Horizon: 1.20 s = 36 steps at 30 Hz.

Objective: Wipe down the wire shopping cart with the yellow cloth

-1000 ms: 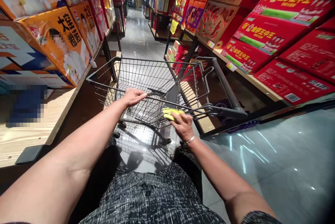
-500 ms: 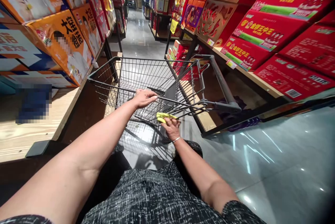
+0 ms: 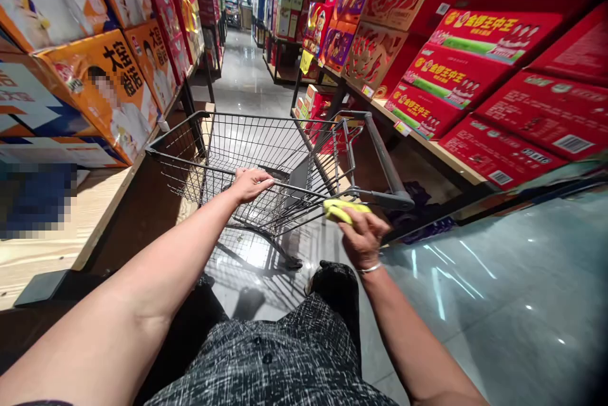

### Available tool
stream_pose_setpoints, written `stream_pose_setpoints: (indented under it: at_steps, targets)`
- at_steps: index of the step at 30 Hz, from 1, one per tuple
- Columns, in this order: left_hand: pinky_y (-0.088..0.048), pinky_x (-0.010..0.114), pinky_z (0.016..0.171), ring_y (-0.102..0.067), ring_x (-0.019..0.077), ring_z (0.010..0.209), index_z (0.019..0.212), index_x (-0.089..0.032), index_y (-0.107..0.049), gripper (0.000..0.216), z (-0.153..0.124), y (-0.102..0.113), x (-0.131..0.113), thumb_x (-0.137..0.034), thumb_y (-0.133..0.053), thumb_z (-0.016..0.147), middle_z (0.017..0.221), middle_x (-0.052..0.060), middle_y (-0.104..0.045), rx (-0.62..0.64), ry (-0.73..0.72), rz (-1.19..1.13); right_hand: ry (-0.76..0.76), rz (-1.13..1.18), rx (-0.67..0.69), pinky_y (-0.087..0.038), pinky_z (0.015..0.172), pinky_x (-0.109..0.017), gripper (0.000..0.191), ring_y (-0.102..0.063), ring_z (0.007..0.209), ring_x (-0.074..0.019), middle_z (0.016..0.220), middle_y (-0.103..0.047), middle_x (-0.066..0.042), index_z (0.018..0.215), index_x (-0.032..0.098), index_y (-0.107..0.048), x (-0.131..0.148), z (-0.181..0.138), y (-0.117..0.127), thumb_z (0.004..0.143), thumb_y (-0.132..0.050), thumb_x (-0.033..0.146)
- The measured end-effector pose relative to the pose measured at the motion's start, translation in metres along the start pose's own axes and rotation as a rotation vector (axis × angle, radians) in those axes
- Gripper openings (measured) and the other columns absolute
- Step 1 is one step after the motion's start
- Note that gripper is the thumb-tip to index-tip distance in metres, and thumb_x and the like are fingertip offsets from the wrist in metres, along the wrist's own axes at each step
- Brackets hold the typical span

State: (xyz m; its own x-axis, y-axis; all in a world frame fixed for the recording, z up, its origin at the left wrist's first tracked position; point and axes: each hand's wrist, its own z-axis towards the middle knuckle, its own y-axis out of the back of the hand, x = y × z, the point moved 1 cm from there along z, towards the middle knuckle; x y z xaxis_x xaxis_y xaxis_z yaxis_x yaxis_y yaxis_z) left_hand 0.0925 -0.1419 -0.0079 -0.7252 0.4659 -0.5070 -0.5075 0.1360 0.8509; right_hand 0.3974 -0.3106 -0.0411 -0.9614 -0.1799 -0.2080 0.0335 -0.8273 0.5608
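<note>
A grey wire shopping cart [image 3: 228,116] stands sideways before me, its handle to the right. My left hand [image 3: 251,185] is closed over the near top rim of its basket. In my right hand [image 3: 363,235], just below the handle end of that rim, is a folded yellow cloth [image 3: 338,209]. The fingers are curled round the cloth, and I cannot tell whether it touches the cart. A bracelet [image 3: 370,268] circles my right wrist.
Orange cartons [image 3: 102,89] are stacked on a wooden shelf [image 3: 102,203] at the left. Red boxes [image 3: 475,70] fill the right shelf, close behind the cart handle. A shiny tiled floor [image 3: 475,304] runs along the aisle between them.
My right hand has moved right and up with the yellow cloth, from below the basket side toward the handle end. The left hand keeps its hold on the rim. The view has shifted slightly.
</note>
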Motion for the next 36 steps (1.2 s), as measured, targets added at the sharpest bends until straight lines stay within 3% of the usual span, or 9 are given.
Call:
stream_pose_setpoints:
  at_steps: [4, 7, 9, 15, 19, 23, 27, 32, 36]
  targets:
    - [-0.025, 0.047, 0.104, -0.055, 0.0252, 0.109, 0.096, -0.027, -0.074, 0.037, -0.002, 0.000, -0.002, -0.051, -0.045, 0.093, 0.107, 0.001, -0.074, -0.008, 0.017, 0.015, -0.305, -0.061, -0.210, -0.044, 0.090, -0.048, 0.019, -0.050, 0.109, -0.0300, 0.115, -0.066, -0.008, 0.095, 0.031, -0.077, -0.043, 0.017, 0.045, 0.089, -0.061, 0.024]
    - [-0.025, 0.048, 0.104, -0.055, 0.0258, 0.107, 0.092, -0.027, -0.073, 0.040, -0.002, 0.001, -0.003, -0.052, -0.042, 0.093, 0.103, 0.001, -0.073, 0.005, 0.017, 0.011, -0.422, -0.043, -0.257, -0.044, 0.091, -0.051, 0.027, -0.048, 0.111, -0.0316, 0.118, -0.061, -0.012, 0.106, 0.030, -0.075, -0.038, 0.024, 0.042, 0.090, -0.055, 0.024]
    - [-0.025, 0.049, 0.104, -0.054, 0.0262, 0.107, 0.088, -0.026, -0.072, 0.044, -0.002, 0.002, -0.003, -0.053, -0.038, 0.094, 0.099, 0.001, -0.073, 0.028, 0.010, 0.004, -0.365, -0.012, -0.225, -0.043, 0.092, -0.050, 0.026, -0.047, 0.111, -0.0307, 0.116, -0.060, -0.011, 0.105, 0.030, -0.075, -0.017, 0.032, 0.027, 0.090, -0.054, 0.024]
    - [-0.025, 0.051, 0.103, -0.054, 0.0280, 0.110, 0.088, -0.025, -0.072, 0.052, -0.002, 0.005, -0.002, -0.050, -0.028, 0.095, 0.102, 0.001, -0.073, 0.057, 0.004, -0.023, -0.029, 0.094, 0.302, -0.033, 0.096, -0.044, 0.035, -0.041, 0.117, -0.0284, 0.134, -0.058, -0.004, 0.120, 0.039, -0.068, 0.075, 0.085, -0.030, 0.096, -0.047, 0.024]
    - [-0.026, 0.051, 0.103, -0.055, 0.0278, 0.106, 0.085, -0.025, -0.072, 0.050, -0.001, 0.005, 0.000, -0.053, -0.032, 0.094, 0.099, 0.002, -0.073, 0.054, -0.012, -0.028, -0.001, 0.086, 0.576, -0.034, 0.086, -0.044, 0.042, -0.043, 0.102, -0.0271, 0.126, -0.059, -0.012, 0.131, 0.032, -0.062, 0.087, 0.127, -0.028, 0.099, -0.036, 0.022]
    - [-0.025, 0.051, 0.104, -0.055, 0.0259, 0.106, 0.087, -0.028, -0.072, 0.047, -0.001, 0.001, 0.004, -0.055, -0.034, 0.094, 0.099, 0.001, -0.073, 0.032, -0.022, -0.009, 0.004, -0.022, 0.694, -0.033, 0.081, -0.043, 0.033, -0.044, 0.096, -0.0276, 0.100, -0.062, -0.014, 0.099, 0.025, -0.075, 0.042, 0.144, 0.017, 0.097, -0.042, 0.022]
    - [-0.025, 0.050, 0.103, -0.056, 0.0254, 0.105, 0.087, -0.029, -0.071, 0.043, 0.000, -0.002, 0.004, -0.056, -0.038, 0.092, 0.099, 0.001, -0.073, -0.025, -0.018, -0.001, -0.010, -0.054, 0.533, -0.034, 0.079, -0.041, 0.028, -0.045, 0.094, -0.0266, 0.102, -0.064, -0.012, 0.096, 0.027, -0.077, -0.031, 0.131, 0.061, 0.091, -0.051, 0.020]
    - [-0.023, 0.050, 0.103, -0.056, 0.0258, 0.109, 0.083, -0.029, -0.070, 0.041, -0.001, -0.003, -0.005, -0.057, -0.040, 0.090, 0.100, 0.000, -0.074, -0.031, -0.011, -0.019, -0.163, 0.187, 0.579, -0.041, 0.083, -0.037, 0.046, -0.054, 0.089, -0.0216, 0.107, -0.068, -0.007, 0.110, 0.026, -0.075, -0.117, 0.111, 0.060, 0.076, -0.051, 0.008]
    - [-0.024, 0.051, 0.103, -0.054, 0.0269, 0.113, 0.091, -0.031, -0.070, 0.038, 0.001, -0.009, -0.015, -0.057, -0.042, 0.090, 0.107, 0.001, -0.072, -0.006, -0.045, 0.018, -0.168, 0.329, 0.669, -0.043, 0.089, -0.039, 0.047, -0.057, 0.093, -0.0212, 0.106, -0.071, -0.005, 0.111, 0.025, -0.075, -0.143, 0.110, 0.052, 0.073, -0.051, 0.013]
